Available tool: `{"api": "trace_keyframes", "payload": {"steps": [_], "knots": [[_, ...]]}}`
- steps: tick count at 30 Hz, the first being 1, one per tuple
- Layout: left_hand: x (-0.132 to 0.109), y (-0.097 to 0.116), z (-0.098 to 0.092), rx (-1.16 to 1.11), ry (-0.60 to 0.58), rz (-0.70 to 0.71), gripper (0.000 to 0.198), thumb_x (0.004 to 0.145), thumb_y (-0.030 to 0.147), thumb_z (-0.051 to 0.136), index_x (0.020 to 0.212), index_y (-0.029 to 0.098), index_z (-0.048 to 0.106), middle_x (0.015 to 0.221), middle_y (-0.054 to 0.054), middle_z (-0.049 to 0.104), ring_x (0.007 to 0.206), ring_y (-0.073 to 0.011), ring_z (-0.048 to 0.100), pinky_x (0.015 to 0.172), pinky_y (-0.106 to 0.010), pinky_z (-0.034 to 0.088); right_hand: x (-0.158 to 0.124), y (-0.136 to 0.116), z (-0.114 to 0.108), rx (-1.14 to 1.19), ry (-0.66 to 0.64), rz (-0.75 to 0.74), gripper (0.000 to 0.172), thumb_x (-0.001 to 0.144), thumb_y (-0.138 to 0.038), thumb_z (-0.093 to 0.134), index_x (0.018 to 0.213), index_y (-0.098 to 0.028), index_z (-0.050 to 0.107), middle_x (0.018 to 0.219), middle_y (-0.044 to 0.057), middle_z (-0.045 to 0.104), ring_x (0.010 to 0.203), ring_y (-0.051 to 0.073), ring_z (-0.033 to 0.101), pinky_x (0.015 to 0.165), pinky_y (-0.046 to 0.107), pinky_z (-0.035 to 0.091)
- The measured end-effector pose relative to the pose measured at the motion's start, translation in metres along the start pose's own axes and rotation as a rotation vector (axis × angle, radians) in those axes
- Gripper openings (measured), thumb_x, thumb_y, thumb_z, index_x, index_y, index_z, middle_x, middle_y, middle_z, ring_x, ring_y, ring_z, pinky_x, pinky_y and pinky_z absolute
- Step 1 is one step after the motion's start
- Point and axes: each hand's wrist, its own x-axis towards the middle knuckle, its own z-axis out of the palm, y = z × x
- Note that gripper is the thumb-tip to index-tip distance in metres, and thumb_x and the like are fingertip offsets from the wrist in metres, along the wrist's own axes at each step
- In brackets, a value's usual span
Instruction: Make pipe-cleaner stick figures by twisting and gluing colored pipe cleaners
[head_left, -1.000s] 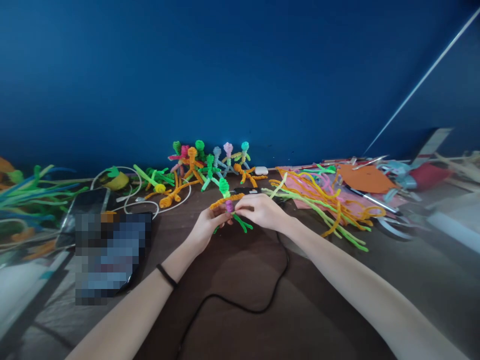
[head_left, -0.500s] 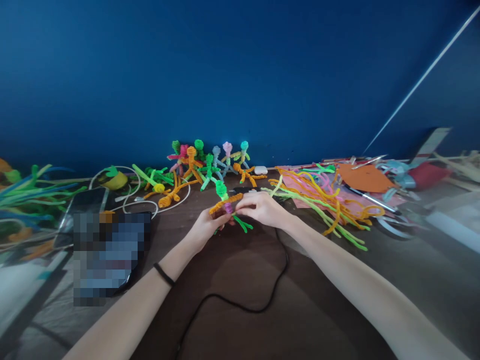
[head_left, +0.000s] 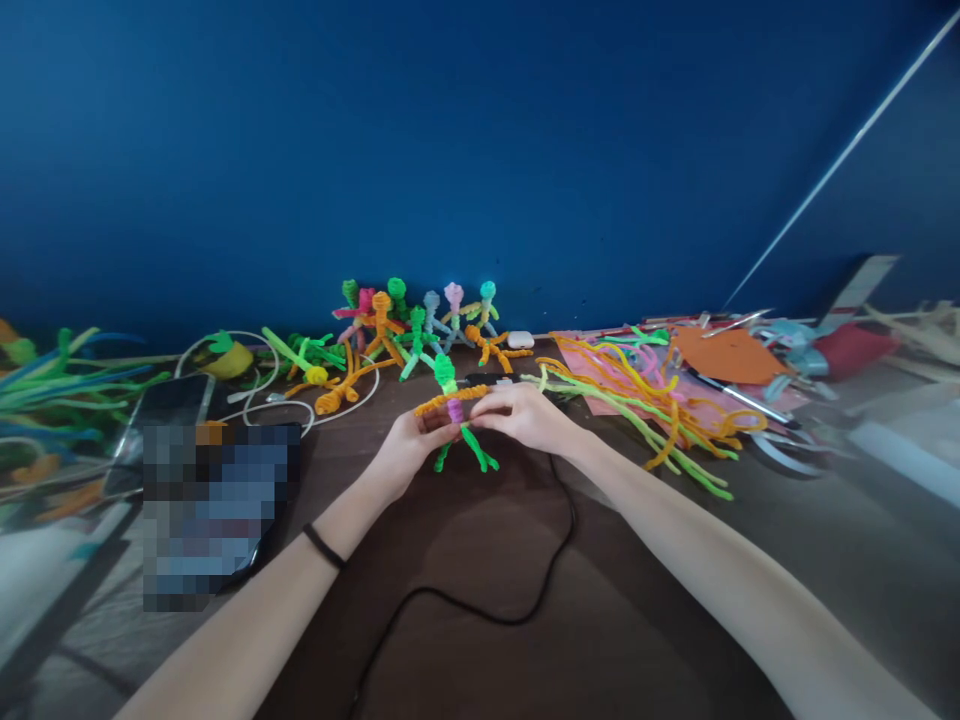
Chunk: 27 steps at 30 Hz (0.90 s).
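Between my hands is a pipe cleaner figure with a green coiled head, orange coiled arms, a purple body and green legs. My left hand pinches it at the body from the left, just under one orange arm. On the other side, my right hand has its thumb and fingertips closed at the figure's right side, near the orange arm and the top of a leg. The fingertips hide part of the waist. Both green legs hang down, spread apart, over the dark table.
Several finished pipe cleaner figures stand against the blue wall. Loose pipe cleaners and an orange paper piece lie at right. A phone, white cable and more pipe cleaners are left. A black cable crosses the front.
The figure has turned more upright in my fingers, and its purple body and both legs show more fully. My left hand has shifted slightly left and down; the right has hardly moved.
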Motion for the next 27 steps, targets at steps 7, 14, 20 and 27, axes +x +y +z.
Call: {"api": "trace_keyframes", "payload": {"steps": [7,14,20,27], "knots": [[0.000,0.003,0.002,-0.100,0.050,-0.002,0.030,0.055,0.018,0.075,0.083,0.013,0.067,0.081,-0.005,0.069,0.073,-0.0144,0.062,0.073,-0.025,0.047,0.000,0.004,0.009,0.123,0.048,0.045,0.016,0.079,-0.023,0.057,0.083,-0.015,0.070,0.082,0.004,0.068,0.074,0.013,0.061,0.067,0.021,0.044],[0.001,0.010,0.003,-0.175,0.090,0.020,0.027,0.051,0.018,0.077,0.077,0.013,0.068,0.076,-0.005,0.069,0.070,-0.0140,0.061,0.070,-0.025,0.048,-0.004,0.005,0.021,-0.060,0.077,-0.069,0.027,0.087,-0.024,0.043,0.100,-0.017,0.066,0.097,0.007,0.065,0.091,0.015,0.059,0.079,0.024,0.044],[-0.002,0.018,0.006,-0.215,0.114,0.045,0.028,0.052,0.017,0.077,0.078,0.015,0.068,0.076,-0.002,0.068,0.070,-0.0117,0.061,0.069,-0.021,0.047,-0.008,0.001,0.035,-0.428,0.021,-0.029,0.045,0.087,-0.016,0.036,0.131,-0.020,0.041,0.104,0.008,0.063,0.092,0.018,0.059,0.079,0.027,0.045],[0.000,0.017,0.005,-0.215,0.163,0.080,0.026,0.051,0.018,0.077,0.076,0.016,0.067,0.077,-0.003,0.068,0.076,-0.0142,0.061,0.074,-0.024,0.045,-0.010,-0.010,0.043,-0.581,0.036,-0.004,0.051,0.086,-0.017,0.033,0.137,-0.016,0.029,0.110,0.012,0.062,0.088,0.020,0.060,0.072,0.029,0.047]]}}
